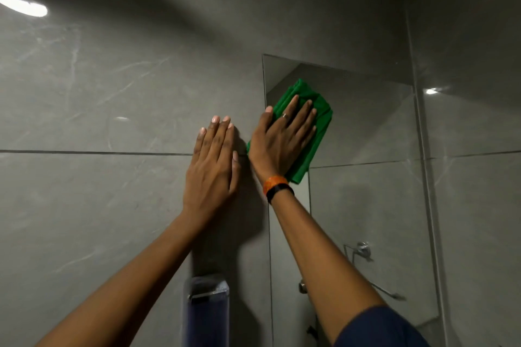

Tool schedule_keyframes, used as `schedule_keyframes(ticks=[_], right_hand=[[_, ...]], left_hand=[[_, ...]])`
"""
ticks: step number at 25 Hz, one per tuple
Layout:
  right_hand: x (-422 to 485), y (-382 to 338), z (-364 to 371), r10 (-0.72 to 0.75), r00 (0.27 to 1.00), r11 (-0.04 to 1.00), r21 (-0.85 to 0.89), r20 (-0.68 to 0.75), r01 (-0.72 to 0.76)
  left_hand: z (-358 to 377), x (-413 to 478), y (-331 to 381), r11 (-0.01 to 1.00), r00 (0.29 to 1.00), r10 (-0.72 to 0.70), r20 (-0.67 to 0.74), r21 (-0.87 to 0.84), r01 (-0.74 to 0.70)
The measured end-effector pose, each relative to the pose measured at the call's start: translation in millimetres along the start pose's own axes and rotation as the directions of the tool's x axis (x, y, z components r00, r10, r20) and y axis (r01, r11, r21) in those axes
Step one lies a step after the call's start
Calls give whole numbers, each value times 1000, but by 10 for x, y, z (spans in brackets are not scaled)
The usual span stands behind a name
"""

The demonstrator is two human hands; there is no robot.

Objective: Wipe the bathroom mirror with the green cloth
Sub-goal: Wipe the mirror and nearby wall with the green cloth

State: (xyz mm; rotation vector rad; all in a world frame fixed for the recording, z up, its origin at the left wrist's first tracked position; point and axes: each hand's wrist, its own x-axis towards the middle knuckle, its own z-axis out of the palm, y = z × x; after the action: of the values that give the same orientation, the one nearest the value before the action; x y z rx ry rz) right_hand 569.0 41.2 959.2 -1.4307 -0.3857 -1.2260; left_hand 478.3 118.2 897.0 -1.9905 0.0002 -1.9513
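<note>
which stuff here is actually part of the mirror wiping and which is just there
Part of the job:
- folded green cloth, pressed flat under the right hand
- frameless wall mirror, cloth near its upper left corner
- left hand, flat on the grey wall tile beside the mirror

Just there:
- chrome wall hook seen in the mirror
- clear dispenser low on the wall
- orange wristband

My right hand [283,139] covers most of the green cloth [315,118], a blurred bluish thing [205,310], perhaps a dispenser, sits between my forearms, and the mirror [366,191] runs off the bottom edge.
</note>
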Motion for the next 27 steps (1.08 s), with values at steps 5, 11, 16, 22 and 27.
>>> schedule_keyframes(ticks=[5,11,16,22,27], right_hand=[[420,-265,89,-34,999,998,48,5,34],[639,-428,138,-78,997,986,145,4,77],[595,-557,61,-267,964,915,316,4,252],[-132,-1240,-179,-376,921,805,527,98,272],[-976,-1601,-257,-480,858,825,424,181,372]], left_hand=[[-65,133,-93,1000,1000,-2,11,20,1],[-493,258,-575,991,994,-85,62,106,78],[-1036,251,-967,958,986,-104,132,279,63],[-1847,203,-1049,903,966,-147,214,427,42],[-2386,-180,-1306,888,924,-183,335,460,9]])
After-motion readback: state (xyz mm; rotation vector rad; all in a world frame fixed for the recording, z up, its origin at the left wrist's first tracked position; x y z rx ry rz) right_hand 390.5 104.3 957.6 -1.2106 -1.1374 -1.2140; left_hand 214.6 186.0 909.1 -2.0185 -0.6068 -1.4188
